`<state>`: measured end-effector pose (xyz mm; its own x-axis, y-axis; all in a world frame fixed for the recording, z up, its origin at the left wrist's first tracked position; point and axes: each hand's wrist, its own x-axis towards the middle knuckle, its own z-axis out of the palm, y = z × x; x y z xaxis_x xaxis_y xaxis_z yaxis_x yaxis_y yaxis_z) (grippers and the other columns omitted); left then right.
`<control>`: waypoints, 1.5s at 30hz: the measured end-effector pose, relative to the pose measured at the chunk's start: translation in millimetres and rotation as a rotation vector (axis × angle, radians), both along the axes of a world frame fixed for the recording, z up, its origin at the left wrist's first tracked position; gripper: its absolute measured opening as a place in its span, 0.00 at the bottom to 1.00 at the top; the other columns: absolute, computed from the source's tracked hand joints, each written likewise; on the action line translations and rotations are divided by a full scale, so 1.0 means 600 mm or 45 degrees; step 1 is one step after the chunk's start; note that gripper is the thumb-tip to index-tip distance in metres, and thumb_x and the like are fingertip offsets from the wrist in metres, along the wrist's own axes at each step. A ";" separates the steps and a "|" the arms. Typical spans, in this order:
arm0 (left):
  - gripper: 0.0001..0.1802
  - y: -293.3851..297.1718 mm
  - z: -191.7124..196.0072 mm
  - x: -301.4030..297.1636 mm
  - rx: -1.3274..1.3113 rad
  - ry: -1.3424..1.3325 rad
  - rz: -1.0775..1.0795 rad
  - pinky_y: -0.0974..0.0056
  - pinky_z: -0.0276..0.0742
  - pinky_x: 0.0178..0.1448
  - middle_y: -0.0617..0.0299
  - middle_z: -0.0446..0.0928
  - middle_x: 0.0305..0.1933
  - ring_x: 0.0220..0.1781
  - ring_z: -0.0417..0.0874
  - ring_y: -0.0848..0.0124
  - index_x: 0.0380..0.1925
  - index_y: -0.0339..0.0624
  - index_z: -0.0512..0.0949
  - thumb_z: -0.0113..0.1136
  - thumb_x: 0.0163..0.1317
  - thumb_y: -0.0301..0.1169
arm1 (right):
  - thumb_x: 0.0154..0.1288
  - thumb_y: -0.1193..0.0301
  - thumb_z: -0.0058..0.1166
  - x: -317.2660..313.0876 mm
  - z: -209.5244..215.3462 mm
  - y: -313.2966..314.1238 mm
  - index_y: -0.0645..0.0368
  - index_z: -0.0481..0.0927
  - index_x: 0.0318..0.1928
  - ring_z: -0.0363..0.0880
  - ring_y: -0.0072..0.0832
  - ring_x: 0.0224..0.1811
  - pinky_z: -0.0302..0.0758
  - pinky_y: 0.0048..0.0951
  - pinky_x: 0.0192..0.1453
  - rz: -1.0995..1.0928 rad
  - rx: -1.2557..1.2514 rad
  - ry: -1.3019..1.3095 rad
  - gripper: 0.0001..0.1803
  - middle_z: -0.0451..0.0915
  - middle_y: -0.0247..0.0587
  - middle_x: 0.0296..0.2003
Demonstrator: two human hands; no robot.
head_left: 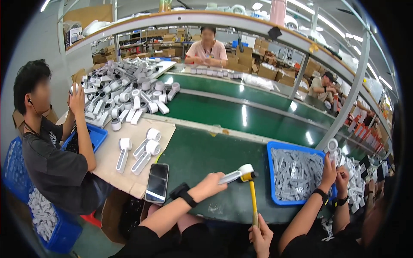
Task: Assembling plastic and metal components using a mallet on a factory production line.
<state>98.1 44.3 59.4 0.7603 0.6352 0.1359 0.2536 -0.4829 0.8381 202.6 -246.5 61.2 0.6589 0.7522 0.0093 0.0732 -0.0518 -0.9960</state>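
Note:
My left hand point(208, 187) grips the grey handle of a handheld device with a round white head point(245, 169), tilted above the green work table. Closed around the lower end of a yellow-handled mallet point(253, 195) is my right hand point(260, 235). The mallet's yellow and black head meets or overlaps the device's round head; whether they touch I cannot tell. Three similar devices point(122, 155) lie on a cardboard sheet point(161, 129) to the left. A dark-screened phone point(157, 182) rests at the table edge, left of my left forearm.
A blue bin point(272, 172) of grey handle pieces stands on the right, beside a co-worker's hands point(329, 174) holding a device. At far left, another person point(56, 150) sits near a large heap of devices point(124, 86). A green conveyor point(223, 109) runs beyond the table, under a shelf point(189, 18).

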 end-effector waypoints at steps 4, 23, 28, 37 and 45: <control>0.17 -0.025 -0.032 -0.107 0.137 -0.078 0.183 0.53 0.79 0.52 0.44 0.83 0.41 0.46 0.84 0.49 0.45 0.34 0.81 0.67 0.58 0.32 | 0.69 0.79 0.52 -0.023 0.019 0.035 0.61 0.72 0.68 0.74 0.16 0.23 0.69 0.18 0.27 0.256 -0.036 0.031 0.26 0.81 0.37 0.31; 0.13 -0.066 -0.071 -0.169 0.250 -0.361 0.555 0.54 0.75 0.48 0.58 0.79 0.33 0.42 0.80 0.56 0.32 0.42 0.82 0.75 0.47 0.31 | 0.68 0.81 0.52 -0.077 0.069 0.048 0.65 0.74 0.66 0.71 0.18 0.24 0.69 0.20 0.30 0.339 -0.056 -0.876 0.25 0.75 0.34 0.27; 0.13 -0.063 -0.079 -0.170 0.320 -0.363 0.589 0.54 0.73 0.47 0.59 0.79 0.33 0.42 0.79 0.57 0.32 0.43 0.82 0.74 0.47 0.32 | 0.67 0.78 0.57 -0.073 0.080 0.056 0.61 0.75 0.64 0.73 0.37 0.25 0.71 0.32 0.34 0.446 -0.298 -0.952 0.24 0.72 0.47 0.26; 0.13 -0.062 -0.084 -0.169 0.323 -0.300 0.615 0.57 0.67 0.49 0.65 0.79 0.33 0.45 0.78 0.62 0.33 0.48 0.84 0.75 0.47 0.36 | 0.67 0.78 0.57 -0.073 0.086 0.056 0.61 0.74 0.65 0.72 0.36 0.25 0.69 0.33 0.32 0.471 -0.281 -1.011 0.25 0.71 0.46 0.25; 0.14 -0.066 -0.083 -0.174 0.364 -0.262 0.640 0.57 0.64 0.50 0.65 0.78 0.32 0.45 0.77 0.63 0.32 0.48 0.84 0.76 0.46 0.38 | 0.67 0.80 0.56 -0.090 0.096 0.060 0.64 0.74 0.64 0.75 0.28 0.28 0.72 0.27 0.36 0.533 -0.327 -0.979 0.24 0.76 0.44 0.28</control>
